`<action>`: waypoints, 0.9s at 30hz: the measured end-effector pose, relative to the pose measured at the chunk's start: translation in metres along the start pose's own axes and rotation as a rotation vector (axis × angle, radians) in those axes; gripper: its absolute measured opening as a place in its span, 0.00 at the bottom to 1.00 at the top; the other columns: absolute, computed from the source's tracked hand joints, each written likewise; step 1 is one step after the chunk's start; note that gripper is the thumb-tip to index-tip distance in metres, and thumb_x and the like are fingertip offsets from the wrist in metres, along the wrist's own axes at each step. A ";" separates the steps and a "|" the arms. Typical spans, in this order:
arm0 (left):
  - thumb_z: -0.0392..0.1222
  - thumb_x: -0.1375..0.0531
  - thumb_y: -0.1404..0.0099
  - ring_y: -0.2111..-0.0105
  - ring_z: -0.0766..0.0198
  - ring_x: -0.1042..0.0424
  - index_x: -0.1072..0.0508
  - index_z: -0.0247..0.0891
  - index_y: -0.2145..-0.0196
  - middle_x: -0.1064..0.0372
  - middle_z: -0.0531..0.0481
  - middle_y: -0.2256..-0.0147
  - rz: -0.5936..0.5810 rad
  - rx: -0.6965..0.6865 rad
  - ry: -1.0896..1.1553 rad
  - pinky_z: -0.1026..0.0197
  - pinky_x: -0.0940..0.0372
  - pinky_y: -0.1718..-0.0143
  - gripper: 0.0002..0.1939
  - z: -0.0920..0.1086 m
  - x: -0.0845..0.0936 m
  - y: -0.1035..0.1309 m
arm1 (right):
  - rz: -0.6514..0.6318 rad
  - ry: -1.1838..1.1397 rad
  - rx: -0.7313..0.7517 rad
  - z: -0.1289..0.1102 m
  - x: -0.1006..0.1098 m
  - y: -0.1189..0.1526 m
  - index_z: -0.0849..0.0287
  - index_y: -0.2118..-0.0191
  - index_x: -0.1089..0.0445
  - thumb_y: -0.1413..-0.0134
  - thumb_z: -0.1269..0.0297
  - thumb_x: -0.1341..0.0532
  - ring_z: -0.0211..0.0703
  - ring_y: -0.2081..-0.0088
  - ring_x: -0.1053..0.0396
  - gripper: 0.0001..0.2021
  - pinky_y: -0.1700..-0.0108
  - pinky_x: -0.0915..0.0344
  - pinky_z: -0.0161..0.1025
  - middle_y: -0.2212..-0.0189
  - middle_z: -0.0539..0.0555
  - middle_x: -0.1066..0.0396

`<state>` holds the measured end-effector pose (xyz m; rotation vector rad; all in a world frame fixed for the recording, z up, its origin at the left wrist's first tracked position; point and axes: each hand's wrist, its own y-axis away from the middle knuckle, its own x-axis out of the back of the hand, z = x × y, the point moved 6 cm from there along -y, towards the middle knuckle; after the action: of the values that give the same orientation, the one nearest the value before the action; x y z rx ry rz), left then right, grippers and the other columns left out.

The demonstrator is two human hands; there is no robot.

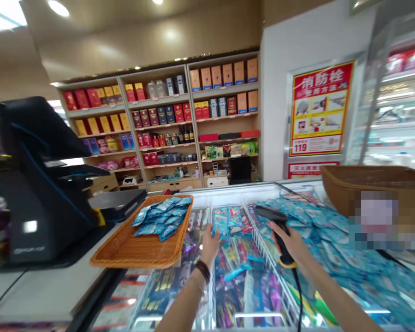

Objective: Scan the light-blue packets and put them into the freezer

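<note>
My left hand point(210, 240), with a dark beaded bracelet at the wrist, holds a small blue packet point(221, 222) upright over the glass-topped freezer. To its right, my right hand point(288, 240) is wrapped round the handle of a black barcode scanner point(272, 215), whose head points left, toward the packet. A cord hangs from the yellow-ringed base of the scanner. Left of my left hand, an orange woven tray point(134, 251) holds a pile of blue packets point(163, 216). Many more blue packets point(342, 249) lie spread on the right side, beyond and beneath my right forearm.
A black checkout terminal point(44, 193) stands on the counter at the left, beside a flat dark device point(119, 203). At the right is a brown basket point(342, 184). White wire dividers point(266, 253) show inside the freezer. Shelves of boxes point(166, 115) line the back wall.
</note>
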<state>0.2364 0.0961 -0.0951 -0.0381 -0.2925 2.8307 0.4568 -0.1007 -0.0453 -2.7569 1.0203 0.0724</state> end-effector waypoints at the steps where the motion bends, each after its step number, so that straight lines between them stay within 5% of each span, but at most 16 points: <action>1: 0.48 0.33 0.43 0.68 0.62 0.26 0.27 0.38 0.59 0.26 0.48 0.63 -0.033 0.006 0.036 0.60 0.27 0.66 0.17 0.001 -0.015 0.000 | 0.048 0.017 0.004 -0.004 0.019 -0.002 0.56 0.73 0.32 0.54 0.40 0.29 0.34 0.88 0.39 0.23 0.85 0.44 0.34 0.84 0.44 0.34; 8: 0.46 0.31 0.44 0.70 0.65 0.27 0.26 0.37 0.57 0.28 0.48 0.61 -0.343 0.024 0.039 0.61 0.26 0.68 0.18 0.019 -0.142 0.008 | 0.315 0.147 0.038 -0.030 0.135 0.009 0.54 0.75 0.34 0.57 0.40 0.29 0.36 0.88 0.39 0.23 0.85 0.43 0.36 0.84 0.46 0.32; 12: 0.41 0.34 0.41 0.71 0.64 0.26 0.25 0.37 0.56 0.27 0.45 0.57 -0.517 -0.024 -0.028 0.56 0.25 0.67 0.15 0.038 -0.217 0.019 | 0.412 0.212 0.063 -0.041 0.178 0.022 0.54 0.77 0.35 0.59 0.38 0.30 0.38 0.87 0.38 0.25 0.84 0.41 0.37 0.85 0.48 0.32; 16: 0.33 0.34 0.41 0.58 0.56 0.22 0.26 0.35 0.48 0.27 0.36 0.46 -0.535 -0.070 -0.049 0.49 0.26 0.51 0.22 0.055 -0.262 0.029 | 0.445 0.244 0.048 -0.039 0.203 0.028 0.54 0.75 0.32 0.54 0.39 0.31 0.40 0.86 0.37 0.23 0.83 0.41 0.38 0.86 0.48 0.32; 21: 0.32 0.37 0.38 0.55 0.58 0.22 0.28 0.39 0.42 0.35 0.36 0.37 -0.507 -0.197 0.005 0.49 0.29 0.44 0.26 0.071 -0.252 0.033 | 0.434 0.208 0.042 -0.038 0.199 0.029 0.55 0.74 0.31 0.55 0.41 0.30 0.39 0.86 0.37 0.21 0.83 0.41 0.38 0.84 0.48 0.30; 27: 0.29 0.40 0.38 0.58 0.62 0.23 0.25 0.39 0.49 0.29 0.40 0.44 -0.414 -0.331 -0.024 0.54 0.27 0.49 0.20 0.078 -0.171 0.012 | 0.371 0.177 0.023 -0.039 0.148 0.018 0.55 0.74 0.30 0.56 0.41 0.30 0.37 0.86 0.38 0.21 0.84 0.42 0.37 0.83 0.48 0.31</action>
<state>0.3926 0.0196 -0.0218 -0.0113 -0.6862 2.3494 0.5573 -0.2165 -0.0270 -2.5525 1.5574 -0.1306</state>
